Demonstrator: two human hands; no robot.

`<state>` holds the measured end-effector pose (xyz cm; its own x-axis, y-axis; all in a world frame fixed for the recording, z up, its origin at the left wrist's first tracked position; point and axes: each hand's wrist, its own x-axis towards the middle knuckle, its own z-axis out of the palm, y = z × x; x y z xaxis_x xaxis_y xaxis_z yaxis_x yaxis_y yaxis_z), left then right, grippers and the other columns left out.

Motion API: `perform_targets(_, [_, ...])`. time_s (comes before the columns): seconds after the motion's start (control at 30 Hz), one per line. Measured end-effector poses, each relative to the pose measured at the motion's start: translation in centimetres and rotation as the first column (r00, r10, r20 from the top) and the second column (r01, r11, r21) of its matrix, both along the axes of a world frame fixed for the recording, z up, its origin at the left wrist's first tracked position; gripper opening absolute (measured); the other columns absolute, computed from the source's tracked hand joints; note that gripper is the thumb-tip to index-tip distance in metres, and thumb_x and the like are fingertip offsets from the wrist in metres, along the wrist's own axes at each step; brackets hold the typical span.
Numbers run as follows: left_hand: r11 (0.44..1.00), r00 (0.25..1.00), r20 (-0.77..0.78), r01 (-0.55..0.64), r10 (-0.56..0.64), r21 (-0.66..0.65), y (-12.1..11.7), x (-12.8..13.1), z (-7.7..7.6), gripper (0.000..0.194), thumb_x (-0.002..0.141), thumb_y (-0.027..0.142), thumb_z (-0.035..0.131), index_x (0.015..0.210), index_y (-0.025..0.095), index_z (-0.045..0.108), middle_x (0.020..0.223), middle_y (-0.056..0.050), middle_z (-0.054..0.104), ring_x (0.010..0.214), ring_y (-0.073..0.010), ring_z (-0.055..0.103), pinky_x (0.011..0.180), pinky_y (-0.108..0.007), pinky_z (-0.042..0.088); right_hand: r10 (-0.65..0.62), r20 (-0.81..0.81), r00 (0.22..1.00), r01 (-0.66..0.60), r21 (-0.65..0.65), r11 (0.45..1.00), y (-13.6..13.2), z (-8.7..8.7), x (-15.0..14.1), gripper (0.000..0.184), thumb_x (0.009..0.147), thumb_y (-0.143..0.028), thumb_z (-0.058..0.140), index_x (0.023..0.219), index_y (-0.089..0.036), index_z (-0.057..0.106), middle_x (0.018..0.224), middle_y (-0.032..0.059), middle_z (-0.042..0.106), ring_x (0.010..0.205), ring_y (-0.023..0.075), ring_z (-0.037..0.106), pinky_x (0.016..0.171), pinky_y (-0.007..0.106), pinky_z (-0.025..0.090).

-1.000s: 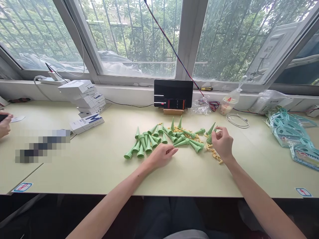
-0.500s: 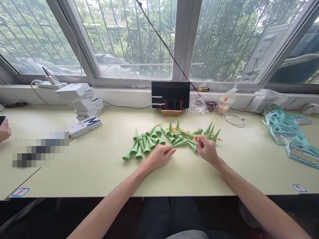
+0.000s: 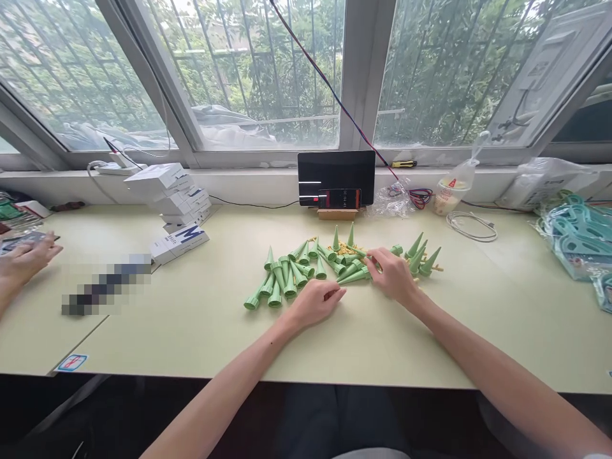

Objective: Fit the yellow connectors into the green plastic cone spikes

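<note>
Several green cone-shaped spikes (image 3: 289,280) with wide ringed ends lie in a loose pile in the middle of the table. Small yellow pieces (image 3: 342,248) are scattered among them towards the back. My left hand (image 3: 318,303) rests on the table just in front of the pile, its fingers curled together; whatever may be inside them is hidden. Over the right part of the pile, my right hand (image 3: 393,274) has its thumb and forefinger pinched beside the yellow pieces. What sits between those fingertips is too small to make out. A few green spikes (image 3: 417,256) stand points-up beyond that hand.
A tablet (image 3: 336,172) with a phone (image 3: 340,198) before it stands at the back. White boxes (image 3: 167,191) are stacked at left, near another person's hand (image 3: 31,258). At right are a bagged cup (image 3: 449,191), a coiled cable (image 3: 472,227) and teal plastic items (image 3: 574,229).
The view has turned a little to the left. My right hand has shifted left over the pile, towards the yellow pieces. My left hand stays nearly still. More of the other person's hand shows.
</note>
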<state>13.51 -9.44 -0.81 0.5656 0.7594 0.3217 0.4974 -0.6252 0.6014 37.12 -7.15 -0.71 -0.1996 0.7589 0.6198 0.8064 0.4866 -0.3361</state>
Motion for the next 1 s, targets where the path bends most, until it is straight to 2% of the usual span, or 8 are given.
perform_targets(0.1, [1.0, 0.999, -0.033, 0.002, -0.001, 0.013, -0.1, 0.03, 0.14, 0.039, 0.097, 0.03, 0.048, 0.06, 0.017, 0.045, 0.057, 0.005, 0.037, 0.054, -0.0099, 0.03, 0.056, -0.026, 0.026, -0.034, -0.017, 0.999, 0.034, -0.036, 0.999, -0.08, -0.32, 0.3, 0.02, 0.098, -0.027, 0.049, 0.104, -0.019, 0.066, 0.09, 0.0065, 0.066, 0.062, 0.0167, 0.057, 0.06, 0.027, 0.042])
perform_targets(0.2, [1.0, 0.999, -0.031, -0.004, 0.005, 0.019, -0.16, 0.0, 0.26, 0.04, 0.097, 0.03, 0.048, 0.06, 0.017, 0.044, 0.056, 0.005, 0.035, 0.054, -0.0103, 0.028, 0.056, -0.026, 0.026, -0.074, -0.034, 0.997, 0.071, -0.072, 0.995, 0.25, -0.28, 0.43, 0.021, 0.097, -0.024, 0.049, 0.108, -0.019, 0.067, 0.095, 0.008, 0.067, 0.06, 0.0166, 0.057, 0.059, 0.028, 0.042])
perform_targets(0.4, [1.0, 0.999, -0.036, -0.014, 0.014, 0.008, -0.11, -0.11, 0.24, 0.042, 0.098, 0.033, 0.045, 0.059, 0.018, 0.042, 0.056, 0.005, 0.034, 0.055, -0.0108, 0.027, 0.056, -0.027, 0.026, -0.116, -0.012, 0.993, 0.113, -0.128, 0.985, 0.62, -0.55, 0.87, 0.023, 0.093, -0.017, 0.054, 0.11, -0.02, 0.067, 0.105, 0.0093, 0.07, 0.081, 0.0234, 0.067, 0.064, 0.03, 0.046])
perform_targets(0.53, [1.0, 0.999, -0.035, -0.016, 0.016, 0.002, -0.09, -0.15, 0.21, 0.042, 0.098, 0.034, 0.045, 0.06, 0.018, 0.039, 0.056, 0.005, 0.032, 0.055, -0.0105, 0.029, 0.057, -0.026, 0.026, -0.14, 0.019, 0.99, 0.141, -0.173, 0.975, 0.63, -0.59, 1.02, 0.026, 0.09, -0.014, 0.057, 0.113, -0.02, 0.067, 0.105, 0.0088, 0.071, 0.084, 0.0246, 0.067, 0.066, 0.031, 0.046])
perform_targets(0.8, [1.0, 0.999, -0.04, -0.013, 0.013, -0.003, -0.13, -0.12, 0.33, 0.04, 0.097, 0.03, 0.047, 0.061, 0.018, 0.037, 0.057, 0.005, 0.031, 0.055, -0.0103, 0.028, 0.057, -0.026, 0.024, -0.12, 0.029, 0.992, 0.124, -0.223, 0.967, 0.79, -0.81, 1.0, 0.028, 0.089, -0.013, 0.058, 0.115, -0.021, 0.065, 0.104, 0.008, 0.072, 0.078, 0.0224, 0.067, 0.069, 0.031, 0.047])
perform_targets(1.0, [1.0, 0.999, -0.04, -0.015, 0.015, 0.007, -0.08, -0.14, 0.26, 0.04, 0.097, 0.029, 0.048, 0.06, 0.018, 0.036, 0.057, 0.006, 0.03, 0.055, -0.0103, 0.027, 0.056, -0.026, 0.024, -0.122, 0.044, 0.992, 0.129, -0.256, 0.958, 0.64, -0.51, 0.88, 0.028, 0.089, -0.013, 0.059, 0.116, -0.02, 0.064, 0.103, 0.0079, 0.072, 0.083, 0.0232, 0.067, 0.069, 0.03, 0.046])
